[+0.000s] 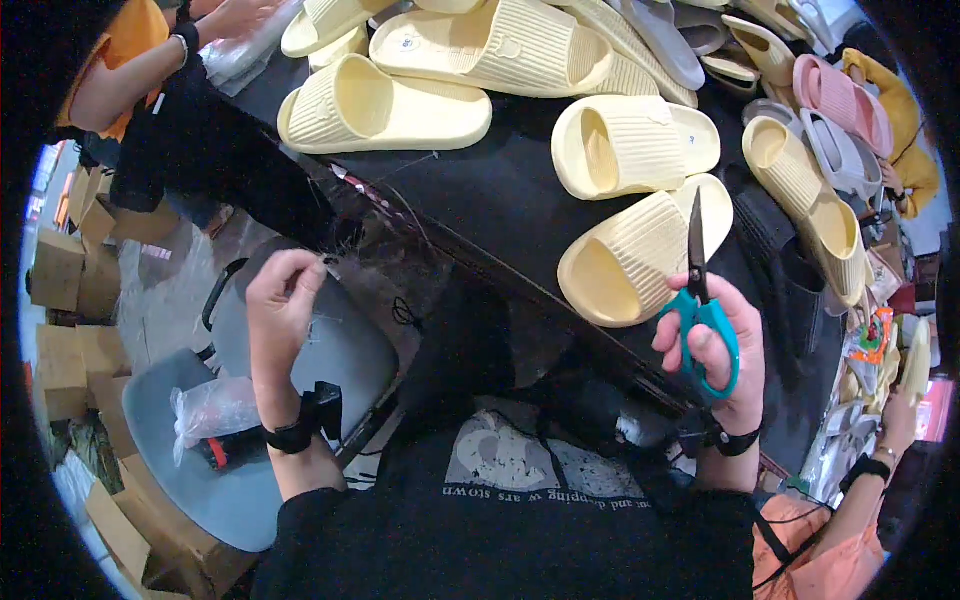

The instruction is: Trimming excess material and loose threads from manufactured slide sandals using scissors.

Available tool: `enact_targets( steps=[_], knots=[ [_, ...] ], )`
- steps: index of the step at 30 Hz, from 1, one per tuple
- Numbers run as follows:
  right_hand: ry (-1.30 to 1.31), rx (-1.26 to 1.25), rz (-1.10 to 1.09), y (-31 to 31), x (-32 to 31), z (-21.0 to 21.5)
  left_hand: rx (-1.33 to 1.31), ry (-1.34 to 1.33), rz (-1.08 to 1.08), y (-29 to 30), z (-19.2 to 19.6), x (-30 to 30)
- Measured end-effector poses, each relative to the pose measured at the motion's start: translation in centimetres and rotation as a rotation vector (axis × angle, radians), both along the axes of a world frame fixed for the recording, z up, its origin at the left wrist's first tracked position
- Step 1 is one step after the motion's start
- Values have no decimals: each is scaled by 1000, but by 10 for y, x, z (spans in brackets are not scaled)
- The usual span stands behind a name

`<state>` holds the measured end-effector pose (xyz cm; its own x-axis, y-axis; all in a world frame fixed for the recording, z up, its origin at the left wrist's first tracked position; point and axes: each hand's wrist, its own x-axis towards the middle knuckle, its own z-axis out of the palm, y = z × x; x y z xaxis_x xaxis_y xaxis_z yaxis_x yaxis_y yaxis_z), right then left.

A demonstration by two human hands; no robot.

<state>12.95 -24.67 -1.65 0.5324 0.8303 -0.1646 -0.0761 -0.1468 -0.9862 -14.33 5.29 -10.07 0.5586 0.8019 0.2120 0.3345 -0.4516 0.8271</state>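
Note:
My right hand [735, 335] grips a pair of scissors [697, 285] with teal handles, fingers through the loops. The dark blades point away from me and appear nearly closed. Behind them lie two pale yellow ribbed slide sandals, one nearer [625, 265] and one farther [640, 150], on the black-covered table [500, 190]. My left hand [283, 290] is raised off the table's near left edge, thumb and forefinger pinched together. A small dark bit shows at those fingertips, too small to name. Thin dark threads [348, 236] hang at the table edge close by.
More yellow slides [385, 110] fill the far side; pink [843, 105] and grey ones lie at right. A grey chair [190, 440] with a plastic-wrapped item stands at my left, beside cardboard boxes [60, 270]. Other people's arms reach in at far left [130, 80] and right [885, 450].

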Motion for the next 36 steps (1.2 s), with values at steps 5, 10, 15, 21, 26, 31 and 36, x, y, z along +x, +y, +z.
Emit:
enact_targets(
  steps=[5,10,15,21,26,31,36],
  knots=[
    [-93,71,-40,3,11,21,189,451,-8,20,-54,-13],
    [-160,53,-99,10,19,28,178,956,-36,18,-137,-43],
    [-191,94,-171,1,30,33,170,876,-77,7,-121,-21],
    [-161,108,-170,4,45,21,59,450,-406,-16,-14,45],
    [-121,294,-267,6,54,0,-234,2,-576,-47,44,96],
    [-108,338,-344,1,57,3,-86,-43,-647,-69,49,142],
    [-33,345,-345,-4,69,-4,-164,27,-678,-90,40,175]
  ],
)
